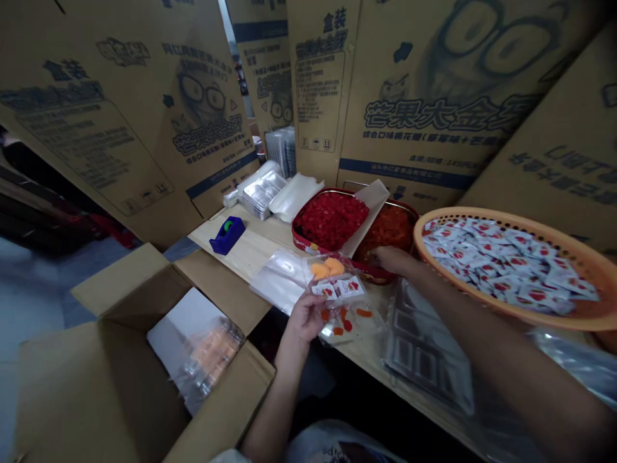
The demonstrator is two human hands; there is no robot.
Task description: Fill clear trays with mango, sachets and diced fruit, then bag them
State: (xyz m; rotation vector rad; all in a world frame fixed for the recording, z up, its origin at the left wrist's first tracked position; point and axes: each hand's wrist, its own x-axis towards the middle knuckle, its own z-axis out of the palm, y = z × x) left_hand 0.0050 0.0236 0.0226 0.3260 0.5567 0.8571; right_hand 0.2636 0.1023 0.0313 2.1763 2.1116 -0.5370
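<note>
My left hand (308, 316) pinches the near edge of a clear plastic tray (364, 292). In its upper part lie orange candies (328, 267), with two small white-and-red sachets (337, 289) below them and loose red and orange pieces (343, 319) in the lower part. My right hand (391, 260) reaches into a red tin of orange-red pieces (393, 225); its fingertips are hidden among them. Beside that tin stands another tin of bright red pieces (331, 220), with a whitish flat sheet (369, 215) leaning between the two.
An orange basket (518, 318) of sachets stands at right, near stacked empty clear trays (424, 347). A blue tape dispenser (227, 235) and plastic packaging (264, 193) sit at left. An open carton (62, 392) holds packed trays. Tall cardboard boxes (318, 96) wall the back.
</note>
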